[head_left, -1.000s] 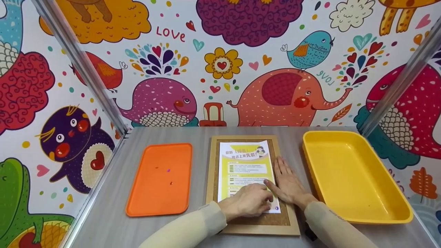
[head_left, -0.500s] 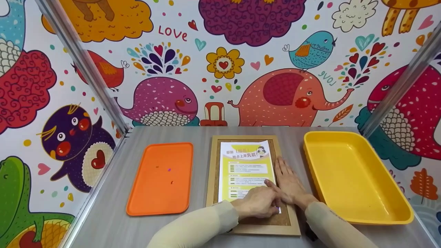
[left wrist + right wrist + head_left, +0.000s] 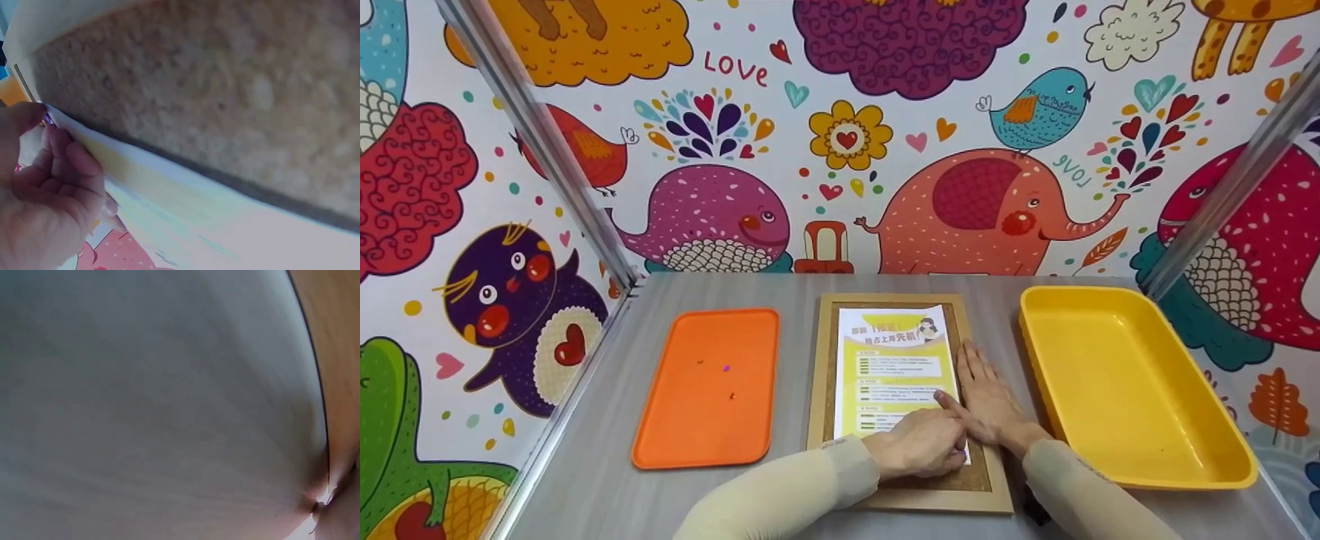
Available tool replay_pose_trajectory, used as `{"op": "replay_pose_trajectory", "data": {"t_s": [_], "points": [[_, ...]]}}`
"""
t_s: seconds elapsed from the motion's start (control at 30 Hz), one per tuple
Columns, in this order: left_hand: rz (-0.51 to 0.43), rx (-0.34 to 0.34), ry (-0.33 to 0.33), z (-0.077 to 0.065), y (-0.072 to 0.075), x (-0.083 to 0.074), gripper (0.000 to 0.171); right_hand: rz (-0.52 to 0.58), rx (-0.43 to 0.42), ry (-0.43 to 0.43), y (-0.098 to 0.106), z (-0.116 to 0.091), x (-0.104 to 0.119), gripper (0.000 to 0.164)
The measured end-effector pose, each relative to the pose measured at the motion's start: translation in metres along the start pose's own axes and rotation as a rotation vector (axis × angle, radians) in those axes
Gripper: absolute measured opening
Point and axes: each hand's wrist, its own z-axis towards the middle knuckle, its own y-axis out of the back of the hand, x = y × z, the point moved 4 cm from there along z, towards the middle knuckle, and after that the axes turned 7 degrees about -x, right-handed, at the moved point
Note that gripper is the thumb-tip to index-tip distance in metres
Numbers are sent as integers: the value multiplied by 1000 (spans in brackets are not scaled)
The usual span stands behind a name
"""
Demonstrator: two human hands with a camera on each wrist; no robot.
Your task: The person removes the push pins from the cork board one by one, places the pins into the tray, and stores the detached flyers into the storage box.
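Note:
A cork board in a wooden frame (image 3: 1001, 480) lies on the table with a printed yellow-and-white sheet (image 3: 896, 364) on it. My left hand (image 3: 919, 446) is at the sheet's lower right corner. In the left wrist view, the thumb and curled forefinger of that hand (image 3: 59, 191) meet at a small purple push pin (image 3: 48, 118). The pin is mostly hidden by the fingers. Flat along the frame's right side lies my right hand (image 3: 990, 397), fingers straight, its thumb reaching over the sheet. Only a sliver of that hand shows in the right wrist view.
Left of the board is a shallow orange tray (image 3: 705, 427) bearing a few tiny bits, one purple. A deep yellow bin (image 3: 1110, 390) stands to the right. A dark object (image 3: 1036, 511) is partly under the right forearm. Patterned walls border the grey table (image 3: 592, 457).
My left hand has shifted slightly right to the sheet's corner, over the purple pin that showed earlier. My right hand has stayed in place.

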Motion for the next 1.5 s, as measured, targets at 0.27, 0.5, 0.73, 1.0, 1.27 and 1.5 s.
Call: {"op": "replay_pose_trajectory", "data": {"t_s": [0.27,0.5,0.73,1.0,1.27,1.5], "points": [[-17,-10,12,1,-1,2,4,2,-11,3,-1,0,-1,99],[80,-16,-26,0,-4,-4,13,24,-25,10,-1,1,0,99],[170,-23,-31,-1,-7,-11,29,40,-50,35,0,0,-1,95],[394,0,-80,1,-10,-20,39,41,-39,67,1,-1,1,77],[374,33,-80,-2,-10,-19,38,34,-22,53,0,-2,1,78],[75,1,-61,-5,1,1,20,37,-33,63,1,-2,1,75]]}}
